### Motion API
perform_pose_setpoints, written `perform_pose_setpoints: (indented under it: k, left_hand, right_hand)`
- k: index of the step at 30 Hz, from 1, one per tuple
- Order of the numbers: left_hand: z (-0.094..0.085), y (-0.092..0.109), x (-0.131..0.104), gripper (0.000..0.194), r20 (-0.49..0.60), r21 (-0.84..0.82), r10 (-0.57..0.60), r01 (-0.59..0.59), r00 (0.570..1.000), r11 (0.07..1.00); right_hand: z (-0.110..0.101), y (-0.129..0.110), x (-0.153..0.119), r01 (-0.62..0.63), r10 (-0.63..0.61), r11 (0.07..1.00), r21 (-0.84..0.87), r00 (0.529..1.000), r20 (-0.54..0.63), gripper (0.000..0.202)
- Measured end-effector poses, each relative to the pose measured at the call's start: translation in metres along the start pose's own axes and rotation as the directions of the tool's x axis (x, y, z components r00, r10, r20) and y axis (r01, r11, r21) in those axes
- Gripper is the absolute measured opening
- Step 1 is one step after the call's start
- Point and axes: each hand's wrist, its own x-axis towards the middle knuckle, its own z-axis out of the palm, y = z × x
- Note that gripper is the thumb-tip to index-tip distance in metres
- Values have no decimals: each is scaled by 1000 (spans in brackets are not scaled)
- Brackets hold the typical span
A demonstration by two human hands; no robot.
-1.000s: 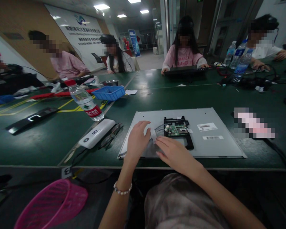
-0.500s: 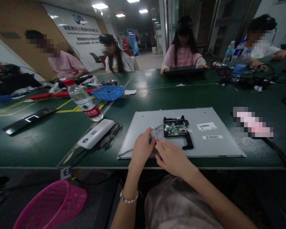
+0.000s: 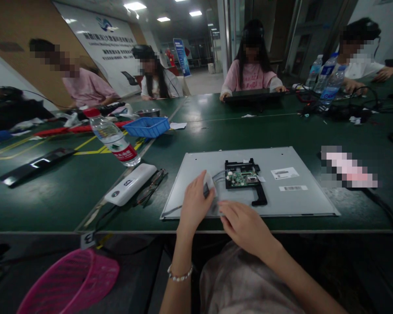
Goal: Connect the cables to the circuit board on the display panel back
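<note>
Over the grey panel (image 3: 301, 203), left fingers (image 3: 198, 183) clamp whitish film (image 3: 211, 182); right fingers (image 3: 231, 211), cannot tell

The grey panel (image 3: 294, 203) looks like smooth matt metal, its bracket (image 3: 261, 194) matt black plastic, its labels (image 3: 284, 173) paper, the green desk (image 3: 216, 133) smooth and glossy, the bottle (image 3: 108, 136) clear plastic, and the power bank (image 3: 131, 185) smooth white plastic.
</note>
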Motion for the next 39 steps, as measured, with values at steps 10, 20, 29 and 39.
perform_pose_setpoints:
  k: [10,20,29,39]
  left_hand:
    - [-19,21,-13,29,-73,82,95,-89,993,993]
    - [-30,13,-6,17,7,357,164,-155,986,921]
    - [-45,-32,8,24,40,223,122,-128,992,966]
    - [-40,-42,11,30,-22,130,73,-69,997,989]
  right_hand:
    - [7,2,-12,31,-33,998,-46,998,-51,25]
    - [8,2,-11,60,-64,995,-78,997,-49,25]
    - [-56,42,-7,-162,174,980,115,979,-102,23]
    - [-106,141,29,-312,340,940,-136,871,355,24]
